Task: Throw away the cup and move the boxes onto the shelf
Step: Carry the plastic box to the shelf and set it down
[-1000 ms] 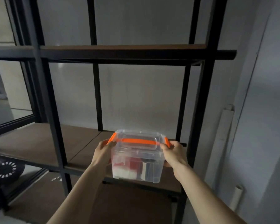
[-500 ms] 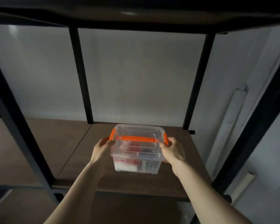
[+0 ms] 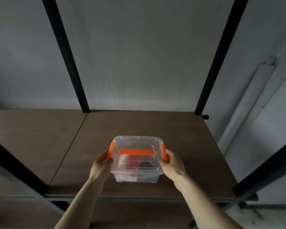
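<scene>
A see-through box (image 3: 136,160) with an orange handle (image 3: 135,152) and orange clips is sitting over the brown shelf board (image 3: 155,128), near its front edge. Red and white things are showing inside it. The left hand (image 3: 101,165) is holding its left side, fingers curled on the clip. The right hand (image 3: 172,164) is holding its right side the same way. Black posts (image 3: 68,53) are standing behind, by a grey wall (image 3: 139,55).

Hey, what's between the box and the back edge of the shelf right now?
Nothing: in the head view, the brown shelf is bare from the clear box to its back edge. Left hand and right hand grip the box's sides.
</scene>
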{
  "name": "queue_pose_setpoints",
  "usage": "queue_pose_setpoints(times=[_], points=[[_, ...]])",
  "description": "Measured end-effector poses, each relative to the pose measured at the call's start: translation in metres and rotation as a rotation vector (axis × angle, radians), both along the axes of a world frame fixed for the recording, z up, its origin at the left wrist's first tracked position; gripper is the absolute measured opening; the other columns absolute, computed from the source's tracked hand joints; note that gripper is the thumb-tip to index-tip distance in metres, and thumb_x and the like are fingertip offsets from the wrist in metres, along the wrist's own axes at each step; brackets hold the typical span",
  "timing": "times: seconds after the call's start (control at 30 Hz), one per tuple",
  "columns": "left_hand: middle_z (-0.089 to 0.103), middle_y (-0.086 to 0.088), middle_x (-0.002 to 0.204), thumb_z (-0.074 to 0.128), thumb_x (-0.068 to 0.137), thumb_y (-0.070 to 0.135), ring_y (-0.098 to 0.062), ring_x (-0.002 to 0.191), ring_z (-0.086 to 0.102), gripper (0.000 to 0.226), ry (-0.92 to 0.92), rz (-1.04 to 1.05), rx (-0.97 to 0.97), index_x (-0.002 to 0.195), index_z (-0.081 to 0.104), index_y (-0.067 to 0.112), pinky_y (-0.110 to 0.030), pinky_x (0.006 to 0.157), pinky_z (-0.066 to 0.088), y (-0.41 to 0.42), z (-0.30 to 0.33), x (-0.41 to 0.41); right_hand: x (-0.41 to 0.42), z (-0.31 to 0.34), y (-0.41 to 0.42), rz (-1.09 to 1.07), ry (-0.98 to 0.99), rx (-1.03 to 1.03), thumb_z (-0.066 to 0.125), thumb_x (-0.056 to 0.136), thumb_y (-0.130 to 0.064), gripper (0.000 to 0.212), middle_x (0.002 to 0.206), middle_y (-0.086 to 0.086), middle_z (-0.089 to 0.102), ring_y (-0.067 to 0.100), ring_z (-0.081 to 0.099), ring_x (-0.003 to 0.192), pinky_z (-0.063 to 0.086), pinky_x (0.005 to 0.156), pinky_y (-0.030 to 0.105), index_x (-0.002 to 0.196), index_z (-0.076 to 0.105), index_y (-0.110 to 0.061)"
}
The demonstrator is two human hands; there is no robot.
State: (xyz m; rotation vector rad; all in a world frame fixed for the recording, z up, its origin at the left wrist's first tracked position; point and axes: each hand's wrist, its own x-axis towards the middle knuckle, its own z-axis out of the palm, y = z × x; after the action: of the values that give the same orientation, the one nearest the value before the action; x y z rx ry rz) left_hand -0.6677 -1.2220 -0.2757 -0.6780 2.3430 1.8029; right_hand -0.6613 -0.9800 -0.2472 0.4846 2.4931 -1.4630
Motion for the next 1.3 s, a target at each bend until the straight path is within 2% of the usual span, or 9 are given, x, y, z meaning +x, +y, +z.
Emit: queue_pose_setpoints(times=[0.1, 0.23, 0.33, 0.53, 0.63, 0.77, 0.93, 1.17, 1.3], points=[[0.075, -0.001, 0.102, 0.051, 0.087, 0.005, -0.023, 0.096, 0.070, 0.040, -0.043, -0.025, -0.046, 0.100, 0.069, 0.038, -0.049, 0.092, 0.057, -0.007, -0.014, -0.010, -0.011, -0.017, -0.005, 0.022, -0.043, 0.054, 0.063, 0.099, -0.019, 0.049, 0.140, 0.003, 0.059, 0.023, 0.059, 0.126, 0.048, 0.095, 0.033, 0.146, 0.049, -0.020], [0.074, 0.001, 0.112, 0.053, 0.080, 0.014, -0.022, 0.102, 0.070, 0.053, -0.060, -0.080, -0.117, 0.130, 0.064, 0.028, -0.051, 0.094, 0.057, -0.019, -0.037, -0.024, -0.025, -0.041, -0.010, 0.057, -0.074, 0.093, 0.065, 0.096, -0.013, 0.058, 0.144, 0.003, 0.058, 0.023, 0.058, 0.130, 0.052, 0.107, 0.041, 0.150, 0.045, -0.024], [0.071, 0.000, 0.117, 0.053, 0.089, 0.006, -0.022, 0.106, 0.068, 0.053, -0.061, -0.098, -0.169, 0.138, 0.058, 0.025, -0.050, 0.094, 0.057, -0.022, -0.045, -0.030, -0.031, -0.046, -0.013, 0.090, -0.073, 0.098, 0.060, 0.099, -0.011, 0.055, 0.144, 0.002, 0.058, 0.023, 0.057, 0.131, 0.049, 0.099, 0.033, 0.150, 0.043, -0.022], [0.064, -0.007, 0.130, 0.054, 0.099, 0.019, -0.023, 0.107, 0.065, 0.048, 0.010, -0.208, -0.451, 0.147, 0.045, 0.022, -0.043, 0.086, 0.058, -0.019, -0.045, -0.032, -0.028, -0.052, -0.015, 0.124, 0.012, 0.262, 0.041, 0.101, -0.055, 0.060, 0.147, 0.003, 0.056, 0.023, 0.055, 0.133, 0.047, 0.109, 0.047, 0.152, 0.038, -0.023], [0.059, -0.004, 0.136, 0.050, 0.098, 0.042, -0.022, 0.117, 0.061, 0.055, 0.035, -0.295, -0.631, 0.150, 0.038, 0.027, -0.046, 0.090, 0.057, -0.018, -0.038, -0.026, -0.017, -0.048, -0.010, 0.192, 0.064, 0.464, 0.032, 0.101, -0.059, 0.058, 0.145, 0.000, 0.055, 0.022, 0.055, 0.132, 0.049, 0.106, 0.045, 0.150, 0.038, -0.028], [0.043, 0.000, 0.156, 0.045, 0.094, 0.062, -0.024, 0.139, 0.044, 0.074, 0.143, -0.395, -0.870, 0.157, 0.027, 0.028, -0.042, 0.110, 0.043, -0.009, -0.024, -0.016, -0.003, -0.034, 0.001, 0.324, 0.060, 0.697, 0.032, 0.100, -0.061, 0.066, 0.159, 0.007, 0.041, 0.028, 0.043, 0.143, 0.042, 0.114, 0.046, 0.156, 0.027, -0.026], [0.020, 0.001, 0.169, 0.041, 0.089, 0.074, -0.021, 0.156, 0.017, 0.087, 0.268, -0.616, -0.996, 0.160, 0.020, 0.029, -0.040, 0.125, 0.016, 0.018, 0.001, 0.000, 0.019, -0.011, 0.013, 0.410, 0.122, 0.848, 0.035, 0.099, -0.062, 0.069, 0.162, 0.011, 0.032, 0.031, 0.032, 0.149, 0.033, 0.119, 0.051, 0.156, 0.029, -0.022], [0.019, -0.002, 0.170, 0.051, 0.082, 0.077, -0.025, 0.155, 0.019, 0.097, 0.363, -0.824, -1.059, 0.160, 0.019, 0.030, -0.042, 0.125, 0.018, 0.078, 0.035, 0.034, 0.078, 0.024, 0.064, 0.337, 0.186, 0.894, 0.039, 0.099, -0.061, 0.071, 0.168, 0.011, 0.022, 0.032, 0.026, 0.152, 0.032, 0.119, 0.051, 0.158, 0.028, -0.022], [0.019, -0.001, 0.170, 0.046, 0.082, 0.080, -0.024, 0.156, 0.017, 0.096, 0.454, -0.914, -1.080, 0.160, 0.019, 0.031, -0.041, 0.127, 0.016, 0.143, 0.063, 0.066, 0.137, 0.043, 0.123, 0.213, 0.197, 0.883, 0.040, 0.099, -0.061, 0.072, 0.169, 0.009, 0.020, 0.033, 0.026, 0.152, 0.032, 0.121, 0.050, 0.159, 0.026, -0.024]])
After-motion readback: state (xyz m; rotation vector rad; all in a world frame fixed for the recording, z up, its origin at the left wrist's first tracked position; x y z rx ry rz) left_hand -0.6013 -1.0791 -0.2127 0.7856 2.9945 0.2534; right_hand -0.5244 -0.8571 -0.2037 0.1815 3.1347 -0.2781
